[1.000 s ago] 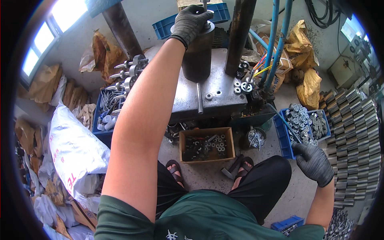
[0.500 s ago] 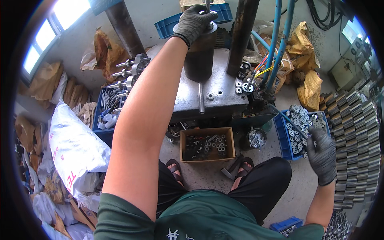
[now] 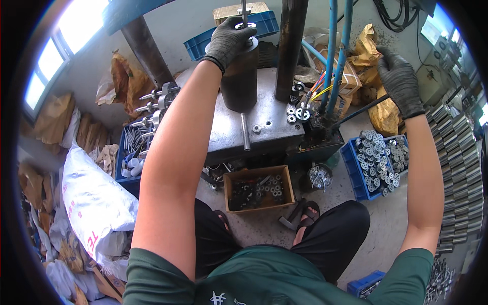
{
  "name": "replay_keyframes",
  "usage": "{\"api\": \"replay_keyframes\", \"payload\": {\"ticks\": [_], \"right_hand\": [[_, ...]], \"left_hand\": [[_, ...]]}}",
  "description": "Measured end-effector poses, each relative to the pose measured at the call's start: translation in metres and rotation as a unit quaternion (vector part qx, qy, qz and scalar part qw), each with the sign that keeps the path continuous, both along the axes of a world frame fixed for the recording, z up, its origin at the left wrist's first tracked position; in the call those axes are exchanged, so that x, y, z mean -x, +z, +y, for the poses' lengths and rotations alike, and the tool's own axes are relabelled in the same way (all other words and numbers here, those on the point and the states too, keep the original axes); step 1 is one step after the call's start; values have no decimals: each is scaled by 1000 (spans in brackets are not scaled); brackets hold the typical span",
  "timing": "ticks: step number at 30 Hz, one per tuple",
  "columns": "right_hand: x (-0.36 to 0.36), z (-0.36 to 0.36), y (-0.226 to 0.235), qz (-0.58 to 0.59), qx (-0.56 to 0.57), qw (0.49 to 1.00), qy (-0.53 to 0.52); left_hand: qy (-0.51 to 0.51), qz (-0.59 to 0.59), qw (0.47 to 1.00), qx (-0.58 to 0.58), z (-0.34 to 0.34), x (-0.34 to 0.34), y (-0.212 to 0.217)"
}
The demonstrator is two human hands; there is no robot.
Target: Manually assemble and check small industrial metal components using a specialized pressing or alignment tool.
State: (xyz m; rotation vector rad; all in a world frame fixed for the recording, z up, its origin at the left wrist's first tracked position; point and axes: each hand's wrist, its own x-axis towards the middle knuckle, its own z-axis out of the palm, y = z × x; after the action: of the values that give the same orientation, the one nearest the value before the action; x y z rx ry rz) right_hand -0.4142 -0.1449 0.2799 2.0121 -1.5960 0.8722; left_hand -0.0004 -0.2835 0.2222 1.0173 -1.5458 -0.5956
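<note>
My left hand (image 3: pixel 229 43), in a dark grey knit glove, is closed at the top of a thick dark steel cylinder (image 3: pixel 239 84) on the press. Its fingers are round an upright metal shaft (image 3: pixel 244 9) with a shiny ring (image 3: pixel 246 25) on it; the fingertips are partly hidden. My right hand (image 3: pixel 401 84), gloved alike, is raised at the far right, its fingers curled at the end of a dark lever (image 3: pixel 363 110). That lever slopes up from the press's right side. A short steel rod (image 3: pixel 245 132) and a small ring (image 3: pixel 256 128) lie on the metal press bed (image 3: pixel 218 137).
A wooden box (image 3: pixel 259 206) of small parts stands on the floor below the press. To the right sits a blue crate (image 3: pixel 353 170) of round metal parts, beside stacked steel cylinders (image 3: pixel 460 168). Several flanged shafts (image 3: pixel 162 101) stand left. A hammer (image 3: pixel 292 217) lies near my foot.
My right hand has moved up and away from me, and the lever has swung up with it. My left hand stays at the shaft; the whole view has shifted slightly.
</note>
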Motion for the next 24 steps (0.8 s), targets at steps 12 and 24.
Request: {"api": "replay_keyframes", "payload": {"ticks": [12, 24], "right_hand": [[-26, 38, 4, 97, -41, 988, -117], [-90, 225, -96, 4, -118, 959, 256]], "left_hand": [[-146, 98, 972, 155, 133, 40, -39], [-196, 141, 970, -38, 299, 25, -165]]}}
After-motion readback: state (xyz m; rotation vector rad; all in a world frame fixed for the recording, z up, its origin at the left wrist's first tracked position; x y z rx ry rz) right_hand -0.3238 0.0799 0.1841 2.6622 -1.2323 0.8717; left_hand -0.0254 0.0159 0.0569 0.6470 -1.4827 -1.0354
